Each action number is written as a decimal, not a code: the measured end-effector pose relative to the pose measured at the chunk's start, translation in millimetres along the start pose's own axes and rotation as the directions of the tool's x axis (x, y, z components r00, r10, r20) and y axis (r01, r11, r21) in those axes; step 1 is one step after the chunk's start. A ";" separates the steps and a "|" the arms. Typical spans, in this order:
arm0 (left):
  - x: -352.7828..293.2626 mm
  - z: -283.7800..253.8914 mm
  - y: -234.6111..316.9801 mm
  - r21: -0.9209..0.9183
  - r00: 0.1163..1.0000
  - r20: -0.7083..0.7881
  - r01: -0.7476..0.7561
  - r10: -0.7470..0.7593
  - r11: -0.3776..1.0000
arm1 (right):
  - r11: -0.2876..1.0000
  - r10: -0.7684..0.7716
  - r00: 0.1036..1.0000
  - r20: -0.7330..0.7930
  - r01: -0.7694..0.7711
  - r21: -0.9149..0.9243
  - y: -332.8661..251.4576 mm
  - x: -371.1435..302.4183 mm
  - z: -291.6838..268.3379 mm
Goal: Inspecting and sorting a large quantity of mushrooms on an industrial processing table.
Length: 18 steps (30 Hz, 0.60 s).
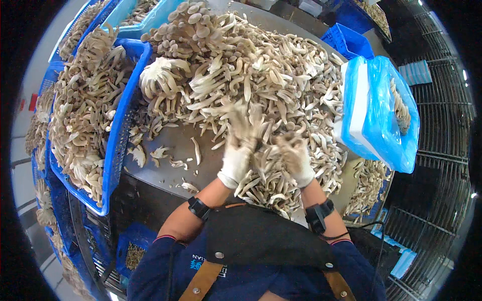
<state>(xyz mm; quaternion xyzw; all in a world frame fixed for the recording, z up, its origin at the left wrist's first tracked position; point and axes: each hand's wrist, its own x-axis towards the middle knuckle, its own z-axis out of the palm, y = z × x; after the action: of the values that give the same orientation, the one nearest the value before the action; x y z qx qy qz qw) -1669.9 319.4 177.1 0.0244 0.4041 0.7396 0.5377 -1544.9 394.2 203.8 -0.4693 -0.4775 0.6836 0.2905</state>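
Note:
A broad heap of loose grey-brown mushrooms (pixel 281 75) with pale stems covers much of the metal table (pixel 175 145). My left hand (pixel 238 153), in a white glove, reaches into the near side of the heap; motion smears its fingers. Just to its right, my gloved right hand (pixel 297 159) is down among the mushrooms, its fingers also blurred. Whether either hand grips any mushrooms cannot be made out. Mushrooms lie between the two hands and spill toward my apron. Uncut clusters (pixel 163 80) rest at the heap's left side.
A blue crate (pixel 116 150) full of mushroom clusters stands at the left, with more loaded crates beyond it. On the right sits a white foam box (pixel 354 100) lined with blue plastic (pixel 374 115). Behind it is a blue basket (pixel 354 42). Trimmed scraps (pixel 178 164) dot the near table.

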 end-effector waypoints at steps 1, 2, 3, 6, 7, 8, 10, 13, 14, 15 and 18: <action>7.2 -8.2 3.0 0.027 0.999 -0.055 -0.002 0.004 1.000 | 0.989 0.120 0.990 0.078 -0.126 0.076 -12.8 -2.4 -4.9; 6.5 -21.3 5.9 0.054 0.992 -0.125 -0.006 0.012 0.999 | 0.954 0.243 0.954 0.175 -0.268 0.135 -48.2 -9.8 10.2; 7.1 -11.6 -0.2 0.288 0.994 -0.006 0.106 -0.109 0.952 | 0.970 0.205 0.941 0.268 -0.232 0.073 -26.5 2.3 -4.9; 8.5 -4.0 -24.2 0.318 0.974 0.204 -0.158 0.095 0.935 | 0.975 -0.016 0.993 0.119 0.042 -0.216 4.6 14.2 -17.2; 8.4 -7.9 -10.9 0.198 0.982 0.186 -0.033 -0.005 0.980 | 0.986 0.162 0.979 0.124 -0.166 0.019 -10.5 8.2 -20.4; 6.0 5.2 8.0 0.072 0.971 0.202 0.114 -0.127 0.991 | 0.990 0.108 0.985 0.135 -0.118 0.073 -16.2 7.4 -27.8; 11.5 -10.9 -8.6 0.638 0.945 0.227 0.037 -0.234 0.769 | 0.998 0.035 0.965 0.259 -0.020 -0.059 -15.6 10.0 -5.7; 18.1 -5.3 -3.8 0.416 0.970 0.207 0.027 -0.124 0.909 | 0.978 0.086 0.982 0.170 -0.115 0.172 -18.7 16.3 -22.4; 23.2 -15.8 -1.4 0.170 0.974 0.171 0.122 -0.151 0.978 | 0.949 0.141 0.984 0.114 -0.166 0.267 -26.8 12.6 -19.9; 17.1 -0.8 11.4 0.324 0.961 0.116 0.204 -0.253 0.924 | 0.954 -0.093 0.991 0.100 0.060 0.293 -10.2 27.5 -27.3; 20.4 -1.4 -24.0 0.848 0.916 0.253 -0.055 -0.312 0.527 | 0.926 -0.284 0.958 -0.034 0.264 -0.270 19.6 54.0 -46.8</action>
<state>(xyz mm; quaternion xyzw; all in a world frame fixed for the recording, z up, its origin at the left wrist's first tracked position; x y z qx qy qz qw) -1660.6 337.5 153.1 0.3898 0.5990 0.3912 0.5798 -1521.9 450.3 161.1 -0.4567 -0.6138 0.5496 0.3356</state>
